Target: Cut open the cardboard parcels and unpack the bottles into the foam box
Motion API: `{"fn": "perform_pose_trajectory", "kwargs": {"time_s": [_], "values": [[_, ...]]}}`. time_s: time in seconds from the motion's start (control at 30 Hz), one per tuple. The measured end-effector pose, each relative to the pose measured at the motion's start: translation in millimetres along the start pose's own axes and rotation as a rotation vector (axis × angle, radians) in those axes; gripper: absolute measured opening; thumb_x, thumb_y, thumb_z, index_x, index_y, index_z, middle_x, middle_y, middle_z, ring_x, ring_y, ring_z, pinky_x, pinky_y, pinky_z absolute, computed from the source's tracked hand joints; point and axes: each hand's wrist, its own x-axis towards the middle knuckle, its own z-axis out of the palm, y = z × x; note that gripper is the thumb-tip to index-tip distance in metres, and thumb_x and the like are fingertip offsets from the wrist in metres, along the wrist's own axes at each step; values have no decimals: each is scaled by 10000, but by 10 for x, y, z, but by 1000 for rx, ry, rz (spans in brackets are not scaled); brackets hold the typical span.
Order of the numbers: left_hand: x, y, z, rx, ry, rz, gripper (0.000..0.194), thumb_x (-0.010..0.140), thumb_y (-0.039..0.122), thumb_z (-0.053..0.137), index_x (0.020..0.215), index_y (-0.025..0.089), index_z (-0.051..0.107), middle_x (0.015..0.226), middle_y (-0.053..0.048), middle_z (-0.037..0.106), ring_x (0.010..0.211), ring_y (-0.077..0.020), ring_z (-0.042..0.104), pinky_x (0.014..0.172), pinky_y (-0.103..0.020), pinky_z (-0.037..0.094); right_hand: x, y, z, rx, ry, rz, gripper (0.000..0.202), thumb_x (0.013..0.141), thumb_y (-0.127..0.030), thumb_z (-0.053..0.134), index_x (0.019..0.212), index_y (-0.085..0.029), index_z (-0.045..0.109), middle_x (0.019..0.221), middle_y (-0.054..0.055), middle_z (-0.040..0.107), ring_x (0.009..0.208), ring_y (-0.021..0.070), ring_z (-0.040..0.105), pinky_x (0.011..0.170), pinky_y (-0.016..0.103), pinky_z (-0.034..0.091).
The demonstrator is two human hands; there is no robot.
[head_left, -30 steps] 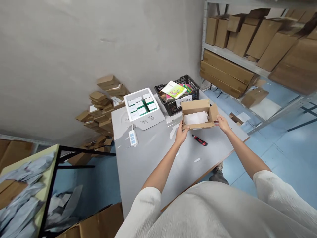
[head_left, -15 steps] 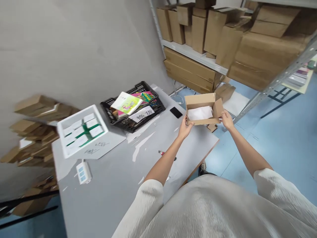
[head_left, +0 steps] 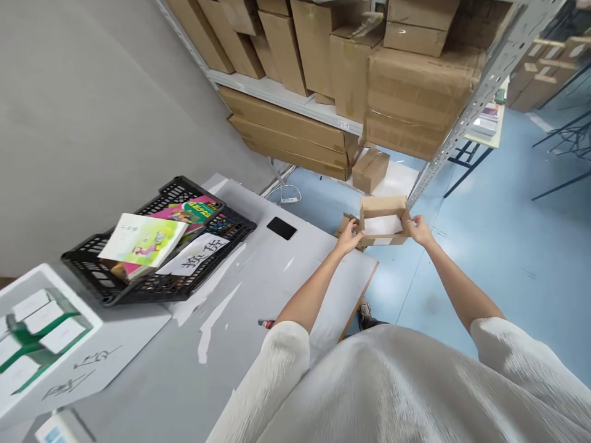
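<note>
A small open cardboard box (head_left: 382,239) with white paper (head_left: 383,225) inside is held up just past the table's right end. My left hand (head_left: 348,239) grips its left side, and my right hand (head_left: 419,230) grips its right side. The fingers of both hands are closed on the cardboard. Left of my left hand, a black phone (head_left: 281,228) lies on the grey table (head_left: 295,271). A red and black tool (head_left: 266,323) lies near my left forearm, partly hidden by it.
A black crate (head_left: 170,286) with books stands on the table, beside a white foam box (head_left: 92,363) holding white and green items. Metal shelving (head_left: 295,104) with cardboard boxes rises ahead. Another carton (head_left: 370,170) sits below it. A side table (head_left: 492,138) is at the right.
The view has swung right, so the crate and foam box appear further left. Both hands still hold the box, now beyond the table's edge; its flaps stand less spread.
</note>
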Motion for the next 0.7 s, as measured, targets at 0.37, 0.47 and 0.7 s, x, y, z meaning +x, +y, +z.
{"fn": "perform_pose_trajectory", "kwargs": {"time_s": [0.37, 0.47, 0.7], "values": [[-73, 7, 76, 36, -38, -20, 701, 930, 367, 715, 1581, 226, 497, 1618, -149, 560, 1537, -311, 497, 1300, -494, 351, -84, -12, 362, 121, -150, -87, 268, 947, -419, 616, 1136, -238, 676, 1285, 109, 759, 1201, 287, 705, 1153, 507, 507], [-174, 5, -75, 26, 0, 5, 676, 945, 366, 707, 1573, 218, 507, 1630, -146, 548, 1535, -315, 498, 1298, -492, 359, -121, -208, 543, 123, -241, -146, 262, 948, -396, 618, 1137, -233, 697, 1257, 103, 770, 1150, 278, 723, 1133, 494, 523], [-688, -174, -631, 38, 213, -59, 634, 958, 375, 707, 1550, 225, 537, 1622, -142, 553, 1538, -320, 490, 1303, -494, 350, -255, -764, 1253, 81, -487, -297, 228, 933, -353, 663, 1119, -239, 729, 1181, 80, 792, 1128, 265, 732, 1129, 474, 529]]}}
